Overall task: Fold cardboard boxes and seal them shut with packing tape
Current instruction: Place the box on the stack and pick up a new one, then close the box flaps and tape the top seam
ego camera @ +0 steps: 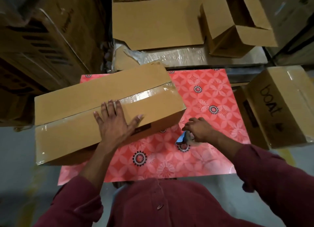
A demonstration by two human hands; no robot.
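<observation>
This box (105, 111) looks pretty much sealed, tape along the seam, left hand (115, 123) spread flat on it, right hand (200, 130) gripping the tape dispenser (182, 139), open boxes (237, 26) behind still waiting.

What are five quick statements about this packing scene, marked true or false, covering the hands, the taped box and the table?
1. The left hand lies flat with spread fingers on top of the long brown cardboard box. True.
2. That box's top seam is bare, with no tape. False: clear packing tape runs along the seam.
3. The right hand holds a small tape dispenser with a blue metal part near the table. True.
4. The table has a plain white cover. False: the table cover is red-pink with a flower pattern.
5. The brown box lettered "boat" stands to the person's left. False: it is at the right.
</observation>
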